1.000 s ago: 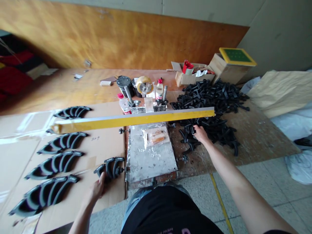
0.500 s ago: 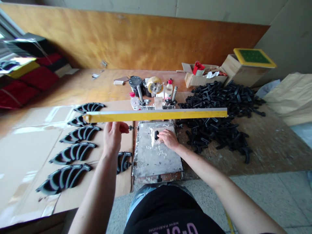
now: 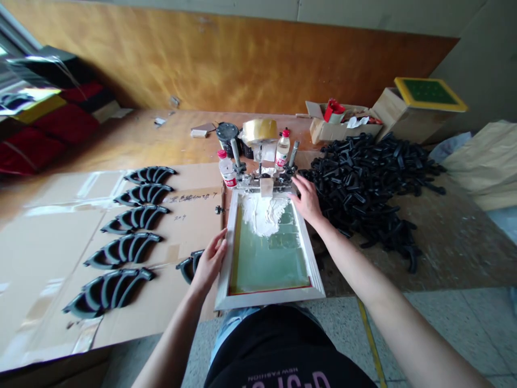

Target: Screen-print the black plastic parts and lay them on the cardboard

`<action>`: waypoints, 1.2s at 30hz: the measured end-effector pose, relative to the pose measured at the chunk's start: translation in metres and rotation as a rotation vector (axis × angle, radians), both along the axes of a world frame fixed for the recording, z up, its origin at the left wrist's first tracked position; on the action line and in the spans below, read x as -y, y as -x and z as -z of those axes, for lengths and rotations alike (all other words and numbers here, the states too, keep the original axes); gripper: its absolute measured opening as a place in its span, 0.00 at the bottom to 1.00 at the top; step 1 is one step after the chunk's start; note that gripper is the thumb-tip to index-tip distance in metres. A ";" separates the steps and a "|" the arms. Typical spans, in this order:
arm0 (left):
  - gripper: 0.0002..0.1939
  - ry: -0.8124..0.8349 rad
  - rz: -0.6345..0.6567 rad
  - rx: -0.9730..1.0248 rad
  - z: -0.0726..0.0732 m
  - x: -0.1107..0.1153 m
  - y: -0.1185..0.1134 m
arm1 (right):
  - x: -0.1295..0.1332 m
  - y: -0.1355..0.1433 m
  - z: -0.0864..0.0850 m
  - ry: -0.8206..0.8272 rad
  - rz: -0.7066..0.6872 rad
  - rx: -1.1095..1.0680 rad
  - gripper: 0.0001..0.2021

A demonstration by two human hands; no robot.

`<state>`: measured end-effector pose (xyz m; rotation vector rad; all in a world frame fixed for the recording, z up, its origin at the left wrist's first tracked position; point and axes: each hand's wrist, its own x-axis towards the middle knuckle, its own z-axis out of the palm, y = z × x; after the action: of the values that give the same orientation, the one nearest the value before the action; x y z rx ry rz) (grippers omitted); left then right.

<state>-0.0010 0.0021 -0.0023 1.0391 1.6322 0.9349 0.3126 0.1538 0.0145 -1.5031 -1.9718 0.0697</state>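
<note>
A screen printing frame [image 3: 270, 297] lies lowered over the work plate, with greenish mesh [image 3: 266, 264] inside its pale border. Thick white ink [image 3: 262, 215] is heaped on the far part of the mesh. My left hand [image 3: 210, 261] has its fingers and thumb at the frame's left edge. By the far right corner is my right hand [image 3: 307, 199], fingers apart and nothing visible in it. A small pale block [image 3: 266, 187] stands at the far end of the frame, in front of the metal hinge clamp [image 3: 246, 184]. The plate beneath is hidden.
Rows of curved black parts [image 3: 109, 293] lie on cardboard [image 3: 48, 237] at left. A big pile of black parts [image 3: 363, 178] is at right. Behind the frame stand red-capped bottles [image 3: 283, 150], a dark tub [image 3: 226, 134] and a tape roll [image 3: 259, 131]. An open carton [image 3: 323, 129] sits farther back.
The screen printing frame has swung down from its raised, edge-on position and covers the plate. My left hand came down with it. My right hand left the small black part and moved to the far right corner.
</note>
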 end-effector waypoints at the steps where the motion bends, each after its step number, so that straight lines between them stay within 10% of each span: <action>1: 0.39 0.017 0.008 -0.013 0.012 0.001 -0.001 | -0.008 0.013 -0.004 -0.017 -0.072 0.028 0.25; 7: 0.36 0.044 0.051 -0.138 0.046 -0.005 -0.002 | -0.016 0.075 0.002 0.190 -0.304 0.314 0.06; 15: 0.35 0.081 0.051 -0.125 0.044 -0.004 -0.001 | 0.032 0.041 -0.004 0.135 -0.843 0.392 0.03; 27: 0.41 0.103 0.033 -0.005 0.020 -0.004 -0.002 | 0.030 0.045 0.012 0.043 -0.645 0.203 0.07; 32: 0.41 0.050 0.044 0.060 -0.025 -0.007 0.001 | -0.033 0.056 -0.027 0.121 -0.290 0.133 0.27; 36: 0.32 -0.109 -0.035 0.106 -0.065 -0.023 -0.003 | -0.059 0.014 -0.039 0.090 -0.019 0.049 0.23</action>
<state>0.0017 0.0252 0.0630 1.0200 1.5302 1.0937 0.2990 0.2130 0.0538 -1.5570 -2.0462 0.1319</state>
